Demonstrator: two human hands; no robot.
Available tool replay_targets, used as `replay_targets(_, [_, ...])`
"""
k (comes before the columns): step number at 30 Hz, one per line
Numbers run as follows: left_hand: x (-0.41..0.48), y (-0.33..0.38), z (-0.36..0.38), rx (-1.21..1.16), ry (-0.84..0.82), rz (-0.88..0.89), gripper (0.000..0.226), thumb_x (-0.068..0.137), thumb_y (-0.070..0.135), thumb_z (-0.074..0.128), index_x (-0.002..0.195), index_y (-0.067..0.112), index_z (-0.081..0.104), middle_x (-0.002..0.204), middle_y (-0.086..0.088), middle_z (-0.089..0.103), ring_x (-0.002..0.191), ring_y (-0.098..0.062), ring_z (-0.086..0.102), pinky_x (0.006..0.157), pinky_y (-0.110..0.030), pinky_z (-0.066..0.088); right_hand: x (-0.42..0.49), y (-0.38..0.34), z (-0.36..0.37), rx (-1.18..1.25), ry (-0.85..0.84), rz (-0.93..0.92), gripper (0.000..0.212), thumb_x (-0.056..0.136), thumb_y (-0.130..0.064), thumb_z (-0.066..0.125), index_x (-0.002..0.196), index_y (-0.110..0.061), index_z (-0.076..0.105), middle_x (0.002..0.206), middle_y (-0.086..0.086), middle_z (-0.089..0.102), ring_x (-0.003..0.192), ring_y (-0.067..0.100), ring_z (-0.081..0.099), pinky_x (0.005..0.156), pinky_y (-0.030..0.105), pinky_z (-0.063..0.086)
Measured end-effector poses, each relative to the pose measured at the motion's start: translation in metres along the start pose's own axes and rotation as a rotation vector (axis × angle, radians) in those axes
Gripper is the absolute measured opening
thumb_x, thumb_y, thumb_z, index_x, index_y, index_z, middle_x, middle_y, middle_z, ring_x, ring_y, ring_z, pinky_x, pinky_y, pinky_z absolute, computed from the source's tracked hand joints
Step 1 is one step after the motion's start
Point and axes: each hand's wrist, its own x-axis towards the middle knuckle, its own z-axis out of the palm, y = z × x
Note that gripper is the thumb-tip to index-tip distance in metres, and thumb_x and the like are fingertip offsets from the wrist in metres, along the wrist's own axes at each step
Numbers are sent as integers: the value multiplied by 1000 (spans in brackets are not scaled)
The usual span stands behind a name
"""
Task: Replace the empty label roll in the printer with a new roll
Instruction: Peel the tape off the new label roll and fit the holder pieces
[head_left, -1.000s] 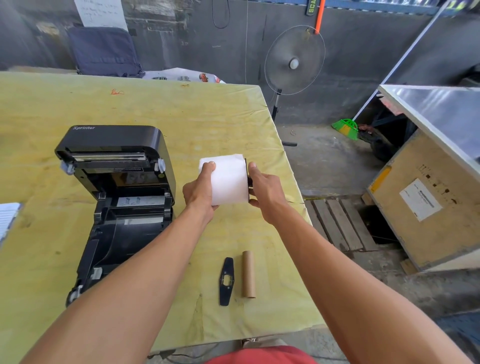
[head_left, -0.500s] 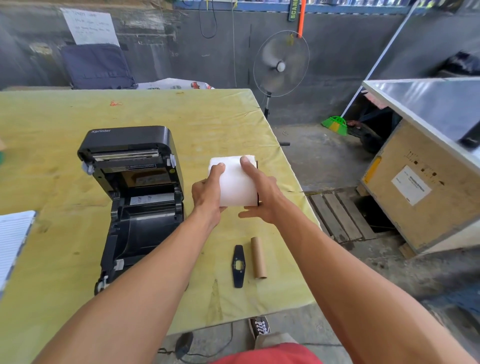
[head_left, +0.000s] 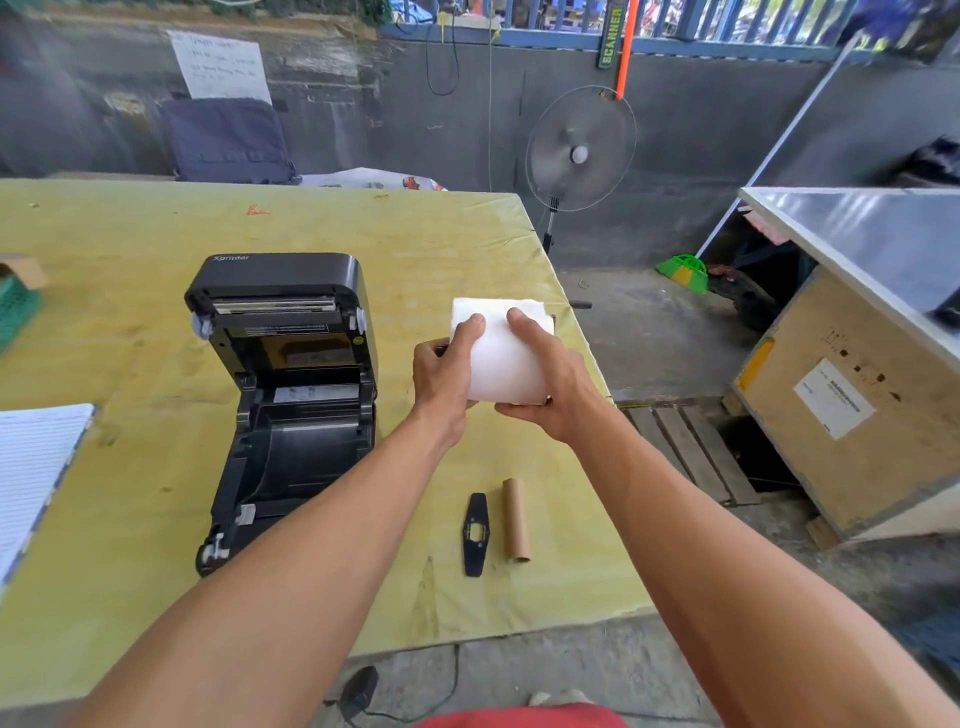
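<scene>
A black label printer (head_left: 288, 395) stands on the yellow table (head_left: 130, 249) with its lid tipped up and its roll bay bare. To its right, above the table, both hands hold a white label roll (head_left: 501, 353). My left hand (head_left: 447, 379) grips the roll's left end. My right hand (head_left: 550, 384) cups it from below and the right, fingers over the top. A dark spindle end sticks out at the roll's right side. Nearer me lie a brown cardboard core (head_left: 516, 521) and a flat black roll holder piece (head_left: 476, 533), side by side.
A lined notepad (head_left: 31, 478) lies at the table's left edge, with a green basket (head_left: 15, 312) behind it. The table's right edge drops to a concrete floor with a wooden pallet (head_left: 691, 452), a plywood crate (head_left: 852, 410), a standing fan (head_left: 579, 150) and a cable by my feet.
My right hand has slid from the roll's right end to under and over it. The camera has tilted up and shifted left, so the printer sits more central.
</scene>
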Motion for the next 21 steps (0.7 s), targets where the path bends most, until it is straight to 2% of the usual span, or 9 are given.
replay_targets(3, [0, 0, 12, -16, 27, -10, 42, 65, 49, 75, 78, 12, 58, 83, -1, 67, 72, -21, 69, 62, -38, 56, 5, -1, -9, 29, 1, 0, 87, 59, -61, 83, 129, -19, 54, 119, 7, 67, 97, 30, 72, 75, 48, 64])
replay_targets(7, [-7, -2, 28, 1, 22, -98, 58, 65, 54, 74, 103, 16, 53, 104, -2, 64, 86, -18, 68, 68, -36, 59, 11, -7, -22, -13, -10, 23, 90, 54, -66, 81, 128, -21, 55, 118, 5, 67, 95, 29, 72, 69, 47, 65])
replay_targets(9, [-10, -2, 32, 22, -15, -143, 63, 67, 60, 71, 110, 16, 59, 108, -5, 69, 91, -22, 69, 70, -34, 56, 16, -9, -29, -12, 13, 15, 83, 56, -62, 81, 123, -19, 59, 113, 6, 69, 91, 29, 72, 63, 45, 65])
replay_targets(12, [-13, 2, 35, 3, -40, -178, 59, 73, 73, 55, 105, 24, 63, 103, -3, 72, 92, -23, 68, 78, -39, 46, 25, -8, -41, 37, -7, 1, 72, 61, -56, 81, 119, -18, 61, 110, 6, 69, 90, 31, 72, 59, 45, 64])
replay_targets(14, [-10, 1, 29, -36, 44, -191, 60, 80, 73, 46, 109, 23, 57, 99, -4, 71, 95, -23, 64, 86, -49, 38, 30, -8, -47, 73, -46, 15, 71, 63, -55, 81, 120, -20, 59, 113, 7, 69, 94, 32, 72, 62, 47, 63])
replay_targets(16, [-7, -7, 21, -42, 173, -206, 52, 89, 61, 44, 122, 21, 51, 96, -6, 71, 97, -21, 62, 90, -54, 34, 35, -9, -54, 86, -92, 17, 69, 64, -55, 81, 120, -21, 58, 115, 7, 70, 96, 32, 72, 64, 48, 63])
replay_targets(18, [-9, -24, 7, 177, 294, -227, 39, 94, 35, 51, 128, 16, 53, 99, -6, 68, 93, -21, 63, 89, -47, 43, 41, -10, -61, 86, -130, 15, 63, 64, -54, 82, 115, -23, 59, 114, 7, 71, 95, 32, 73, 64, 49, 63])
replay_targets(20, [-18, -52, -11, 594, 321, -293, 41, 87, 14, 60, 128, 11, 53, 112, -8, 63, 98, -25, 62, 89, -39, 51, 45, -12, -67, 82, -162, 19, 60, 64, -53, 82, 112, -24, 61, 113, 7, 72, 95, 31, 73, 64, 49, 63])
replay_targets(21, [-26, -68, -20, 789, 295, -331, 42, 84, 12, 65, 125, 11, 54, 116, -8, 60, 101, -26, 60, 88, -37, 52, 47, -12, -69, 80, -174, 23, 60, 63, -53, 81, 112, -24, 61, 113, 7, 72, 94, 31, 74, 64, 49, 63])
